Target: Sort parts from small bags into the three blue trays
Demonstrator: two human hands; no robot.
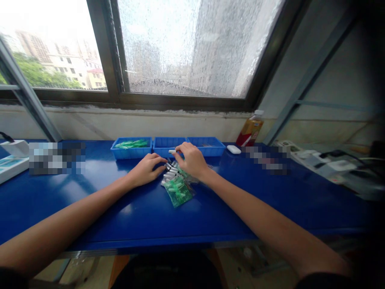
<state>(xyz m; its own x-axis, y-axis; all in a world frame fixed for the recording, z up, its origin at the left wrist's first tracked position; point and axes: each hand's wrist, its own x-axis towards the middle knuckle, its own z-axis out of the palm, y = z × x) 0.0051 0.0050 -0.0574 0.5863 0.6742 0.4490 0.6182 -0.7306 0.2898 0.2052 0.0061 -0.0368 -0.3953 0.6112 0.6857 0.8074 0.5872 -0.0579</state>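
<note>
- Blue, glossy surfacing was shown by the table (126, 228), by which everything at hand was carried.
- On the near side of the heap, a green packet (179, 194) was laid flat; paler shapes were made out through its film, though what they were could not be told.
- Just behind it, white pieces (171, 173) were heaped, overlapped and mixed with clear film, between the two hands.
- By the left grip (148, 168), the heap's left edge was reached with thumb and forefinger; whether anything was grasped there could not be told.
- By the right grip (191, 158), a small white piece (172, 151) was pinched at the fingertips, over the heap's far side.
- Judged from this pose, the handling of single pieces from the heap was in hand; for the next move, a light, steady pinch seemed called for, with neighbouring pieces left undisturbed.
- Farther back, three blue trays were lined up: green packets (132, 143) were held in the left tray (132, 153); the middle tray (161, 152) was partly hidden, its contents not made out; thin pieces were faintly seen in the right tray (214, 151).
- Beyond, right of the trays, a white case (234, 149) and an amber bottle (250, 130) were placed.
- Farthest off, a wet window (186, 48) was seen.
</note>
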